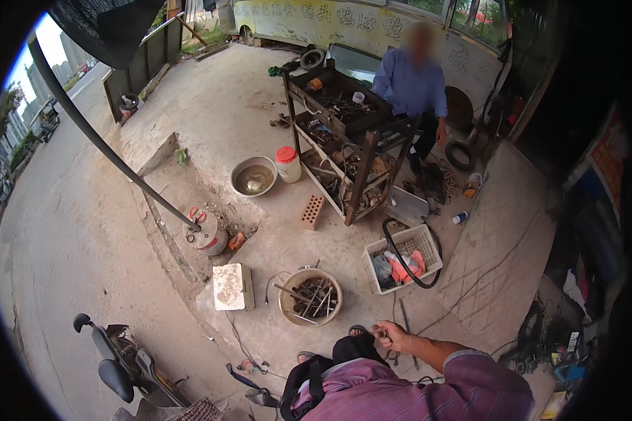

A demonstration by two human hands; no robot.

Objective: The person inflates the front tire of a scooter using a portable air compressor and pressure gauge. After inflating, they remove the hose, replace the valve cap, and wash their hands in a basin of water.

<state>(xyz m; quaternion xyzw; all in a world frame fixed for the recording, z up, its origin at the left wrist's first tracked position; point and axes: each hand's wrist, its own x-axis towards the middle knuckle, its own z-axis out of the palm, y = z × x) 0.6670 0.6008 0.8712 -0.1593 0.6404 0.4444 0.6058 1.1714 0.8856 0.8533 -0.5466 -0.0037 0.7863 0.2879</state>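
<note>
My right hand [390,335] is held in front of me with its fingers closed. Whatever may be in them is too small to make out. Beyond it and to the left stands a round bucket [283,306], filled with metal rods and tools [319,296] lying at angles. Farther off on the right of the bucket sits a plastic basket [371,272] with pink and grey cloths [409,265] inside and a black hose [398,254] looped over it. My left hand does not show.
A whitish block-like box [232,286] stands left of the bucket. Farther out are a perforated brick [312,212], a basin of water [253,177], a red-lidded jar [287,165] and a metal tool cart [358,179]. A seated person [411,84] is behind the cart. A scooter [119,365] stands lower left.
</note>
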